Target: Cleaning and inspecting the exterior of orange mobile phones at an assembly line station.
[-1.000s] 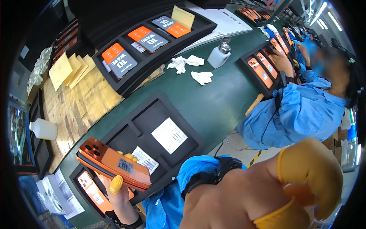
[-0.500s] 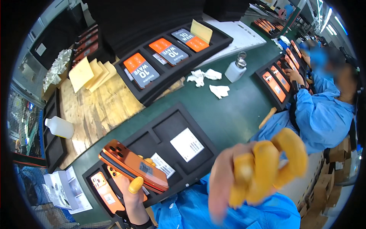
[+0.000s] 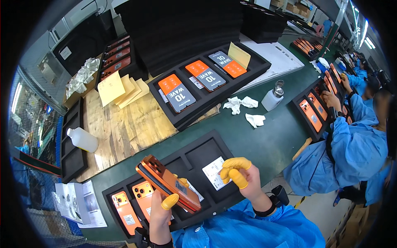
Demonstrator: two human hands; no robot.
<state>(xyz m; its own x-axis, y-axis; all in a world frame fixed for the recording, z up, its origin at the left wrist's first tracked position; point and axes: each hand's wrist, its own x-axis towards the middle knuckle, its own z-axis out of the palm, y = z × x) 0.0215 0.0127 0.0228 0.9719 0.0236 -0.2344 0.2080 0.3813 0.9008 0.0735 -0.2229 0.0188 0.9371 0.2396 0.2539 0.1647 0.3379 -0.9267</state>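
Note:
My left hand (image 3: 162, 206), with yellow finger covers on thumb and fingers, grips a tilted pair of stacked orange smartphones (image 3: 167, 177). The upper phone's back with its camera bump faces up. They hang over a black foam tray (image 3: 206, 149) with compartments. Two more orange phones, one at the left end (image 3: 126, 213) and one beside it (image 3: 142, 191), lie in the tray, the second partly behind my left hand. My right hand (image 3: 246, 177), also in yellow finger covers, is closed with bent fingertips over a white label sheet (image 3: 211, 173); anything between them is hidden.
Another black tray (image 3: 182, 118) holds several grey-and-orange screen-faced phones. Yellow paper sheets (image 3: 122, 91), a white bottle (image 3: 82, 139), crumpled tissues (image 3: 242, 106) and a pump bottle (image 3: 273, 97) stand around. At right, a co-worker in blue (image 3: 347, 144) handles another tray of phones (image 3: 311, 109).
My right hand has moved left and away from the camera, down over the label sheet. My left hand still holds the phones. The whole view has shifted, so the bench sits further right and lower.

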